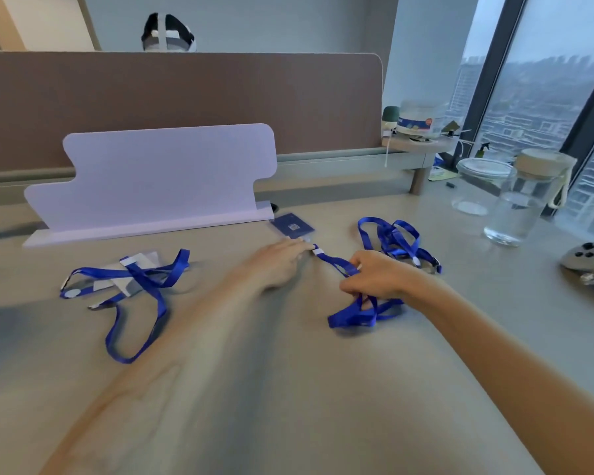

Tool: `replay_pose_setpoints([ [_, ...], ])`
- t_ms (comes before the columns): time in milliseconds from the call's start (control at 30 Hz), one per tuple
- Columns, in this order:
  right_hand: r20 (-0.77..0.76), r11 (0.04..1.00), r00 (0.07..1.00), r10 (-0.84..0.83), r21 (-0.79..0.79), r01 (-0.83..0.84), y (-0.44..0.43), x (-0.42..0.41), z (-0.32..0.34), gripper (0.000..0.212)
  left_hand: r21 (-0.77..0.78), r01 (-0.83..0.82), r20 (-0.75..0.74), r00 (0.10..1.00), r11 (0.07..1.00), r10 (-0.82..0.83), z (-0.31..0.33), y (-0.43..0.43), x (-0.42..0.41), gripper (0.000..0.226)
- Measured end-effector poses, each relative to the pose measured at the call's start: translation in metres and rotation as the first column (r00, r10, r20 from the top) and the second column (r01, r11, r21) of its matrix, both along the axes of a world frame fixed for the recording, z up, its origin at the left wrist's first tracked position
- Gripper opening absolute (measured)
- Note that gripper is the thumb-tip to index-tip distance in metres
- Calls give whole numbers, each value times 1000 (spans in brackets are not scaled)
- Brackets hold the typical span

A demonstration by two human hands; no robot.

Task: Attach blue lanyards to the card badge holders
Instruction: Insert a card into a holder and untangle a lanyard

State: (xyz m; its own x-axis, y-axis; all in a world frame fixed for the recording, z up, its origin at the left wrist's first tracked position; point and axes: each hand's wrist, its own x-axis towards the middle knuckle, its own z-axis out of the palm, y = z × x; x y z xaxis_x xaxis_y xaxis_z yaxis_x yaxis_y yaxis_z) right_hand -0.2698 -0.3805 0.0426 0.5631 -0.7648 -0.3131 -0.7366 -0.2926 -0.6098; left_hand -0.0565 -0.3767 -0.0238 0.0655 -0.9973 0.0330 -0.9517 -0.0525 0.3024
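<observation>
A dark blue card badge holder (292, 226) lies on the desk beyond my hands. My left hand (278, 260) stretches toward it with straight fingers, its fingertips at the lanyard's white clip end (318, 250) by the holder's near edge. My right hand (374, 275) grips a blue lanyard (354, 311) whose strap runs from that clip through my fingers and loops below them. A pile of more blue lanyards (400, 240) lies behind my right hand. On the left, several clear badge holders (141, 260) lie with blue lanyards (134, 303) on them. The view is motion-blurred.
A pale lilac stand (158, 180) rises at the back left before a brown partition (186, 97). A glass water bottle (525, 200) and a clear container (477, 180) stand at the right by the window. A grey device (590, 258) lies at the right edge.
</observation>
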Motion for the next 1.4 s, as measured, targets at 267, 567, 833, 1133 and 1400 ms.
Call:
replay_pose_setpoints([
  [267, 268, 985, 953, -144, 132, 112, 62, -60, 29, 18, 32, -110, -20, 994, 993, 111, -6, -15, 5, 42],
  [567, 321, 986, 932, -166, 47, 159, 94, -102, 6, 29, -129, -94, -38, 995, 987, 90, 4, 34, -62, 52],
  [833, 195, 983, 966, -168, -42, 179, 112, -127, -21, 31, -100, -7, -114, 993, 995, -5, -7, 54, -118, 44],
  [1133, 85, 908, 976, -199, -359, 216, 140, -184, -30, 34, -92, -23, -6, 1000, 995, 22, -13, 56, -120, 44],
  [1400, -22, 822, 958, -287, -519, 235, 153, -207, -25, 31, -159, -12, 0, 1000, 987, 12, -9, 84, -143, 45],
])
